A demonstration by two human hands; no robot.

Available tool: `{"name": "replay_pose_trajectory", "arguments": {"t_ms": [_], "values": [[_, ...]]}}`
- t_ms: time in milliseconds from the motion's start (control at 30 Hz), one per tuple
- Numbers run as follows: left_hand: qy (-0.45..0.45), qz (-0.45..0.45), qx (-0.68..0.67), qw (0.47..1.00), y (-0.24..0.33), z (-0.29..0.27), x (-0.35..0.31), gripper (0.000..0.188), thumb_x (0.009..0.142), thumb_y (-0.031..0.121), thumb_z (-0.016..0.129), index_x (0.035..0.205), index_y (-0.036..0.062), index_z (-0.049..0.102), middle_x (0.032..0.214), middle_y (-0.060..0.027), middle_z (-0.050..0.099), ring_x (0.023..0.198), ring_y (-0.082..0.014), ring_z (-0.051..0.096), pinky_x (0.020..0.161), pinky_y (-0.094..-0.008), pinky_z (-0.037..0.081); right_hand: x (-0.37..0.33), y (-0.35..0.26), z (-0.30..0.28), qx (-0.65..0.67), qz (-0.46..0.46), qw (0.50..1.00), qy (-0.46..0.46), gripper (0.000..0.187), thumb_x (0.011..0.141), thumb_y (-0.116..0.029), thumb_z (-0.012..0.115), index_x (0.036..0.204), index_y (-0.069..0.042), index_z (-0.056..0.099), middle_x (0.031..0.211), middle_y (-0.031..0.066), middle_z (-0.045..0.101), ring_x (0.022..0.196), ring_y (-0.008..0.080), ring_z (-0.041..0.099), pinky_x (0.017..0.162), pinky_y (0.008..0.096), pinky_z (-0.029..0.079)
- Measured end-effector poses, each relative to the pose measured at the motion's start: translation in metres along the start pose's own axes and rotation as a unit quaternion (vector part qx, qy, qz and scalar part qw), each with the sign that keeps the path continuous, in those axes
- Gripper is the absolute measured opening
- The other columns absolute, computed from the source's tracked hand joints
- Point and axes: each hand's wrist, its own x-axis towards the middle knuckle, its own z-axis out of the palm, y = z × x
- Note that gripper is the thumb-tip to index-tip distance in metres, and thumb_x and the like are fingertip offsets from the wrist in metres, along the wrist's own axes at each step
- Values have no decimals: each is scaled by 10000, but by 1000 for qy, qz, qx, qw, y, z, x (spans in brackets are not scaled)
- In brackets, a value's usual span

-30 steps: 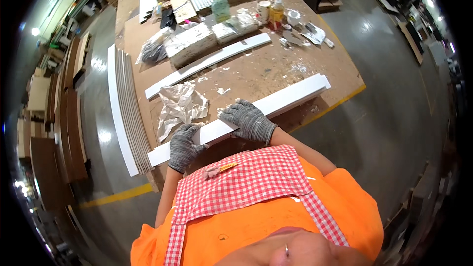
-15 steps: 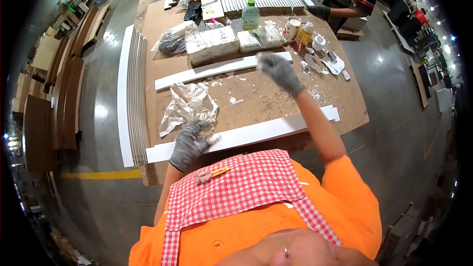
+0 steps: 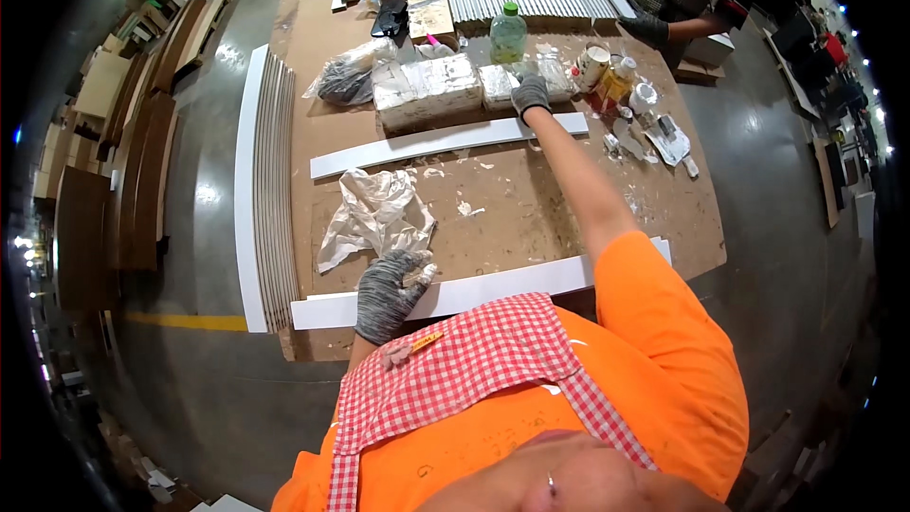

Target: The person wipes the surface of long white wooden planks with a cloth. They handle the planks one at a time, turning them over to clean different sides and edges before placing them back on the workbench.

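My left hand [image 3: 389, 297], in a grey knit glove, rests over the left part of a long white strip [image 3: 493, 286] along the table's near edge. Its thumb stands apart from the fingers, and a glove tip is white. The fingertips reach the edge of a crumpled off-white cloth [image 3: 374, 218]. My right hand [image 3: 531, 98], gloved alike, is stretched out to a white-smeared block [image 3: 495, 87], its fingers curled at the block's top. What they hold, if anything, is hidden. Just beneath that hand lies a second white strip [image 3: 436, 144].
A larger smeared block [image 3: 427, 93], a green-capped bottle [image 3: 509, 35] and a bottle of amber liquid [image 3: 614, 83] stand beyond the strip. Stacked white strips [image 3: 263, 190] line the left edge. A co-worker's gloved hand [image 3: 646, 28] touches strips at the far right.
My right hand has reached farther away, from above the second strip to the smeared block. My left hand stays on the near strip. The whole view has shifted slightly.
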Motion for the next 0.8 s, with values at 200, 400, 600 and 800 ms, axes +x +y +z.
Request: {"name": "replay_pose_trajectory", "arguments": {"t_ms": [200,400,600,800], "values": [[10,0,0,1000,-6,2,-4,291,805,289,685,1003,77,693,971,-138,665,919,-313,616,820,-387,475,3,5,-35,143,-29,985,-90,752,750,-554,674,1282,-58,482,1180,221,591,1064,360,578,910,393,458],[74,70,4,995,8,11,3,297,737,252,751,972,84,682,903,-108,651,875,-283,598,834,-372,442,-145,-15,-230,324,-62,935,-132,169,814,-181,676,873,-22,676,651,28,607,545,128,530,511,305,437],[-57,206,50,976,57,32,15,595,665,391,796,1143,92,604,1043,-127,603,999,-292,564,924,-417,414,-315,47,-296,170,-39,982,73,151,805,-146,694,890,-26,662,816,73,626,767,171,580,719,298,471],[-182,150,170,957,79,60,15,779,670,559,734,1259,89,537,1203,-167,571,1134,-319,538,985,-428,406,-387,64,-298,142,-31,975,166,79,838,-69,656,887,-14,627,851,106,623,780,246,598,738,345,485]]}}
